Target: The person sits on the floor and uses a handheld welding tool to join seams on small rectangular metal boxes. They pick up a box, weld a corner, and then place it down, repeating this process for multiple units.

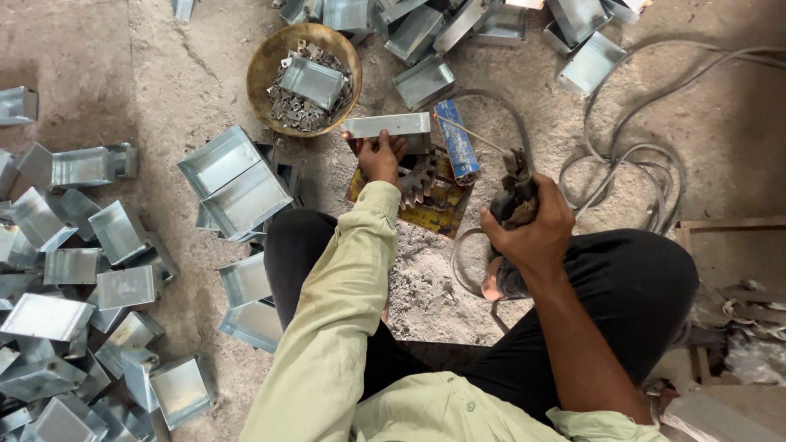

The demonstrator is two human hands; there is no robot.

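**Box in my left hand, electrode holder in my right**

My left hand (pixel 381 157) is closed over the near edge of a shiny rectangular sheet-metal box (pixel 387 125), pressing it down on its side on top of a rusty toothed gear (pixel 419 182), which lies on a worn yellow plate (pixel 434 214) on the floor. The box sits just beyond my fingers, straight ahead of my knees. My right hand (pixel 530 232) is wrapped tight around a dark welding electrode holder (pixel 516 195), lifted above my right thigh; its thin rod (pixel 471 135) reaches up and left, with the tip close to the box's right end.

A blue packet (pixel 457 149) lies between the box and the holder, under the rod. Beyond the box stands a rusty round bowl (pixel 304 78) with small metal brackets and 1 more box in it. Similar boxes are heaped to my left (pixel 236 178) and ahead. Grey cables (pixel 630 155) coil on the dusty concrete floor (pixel 188 74) to my right.
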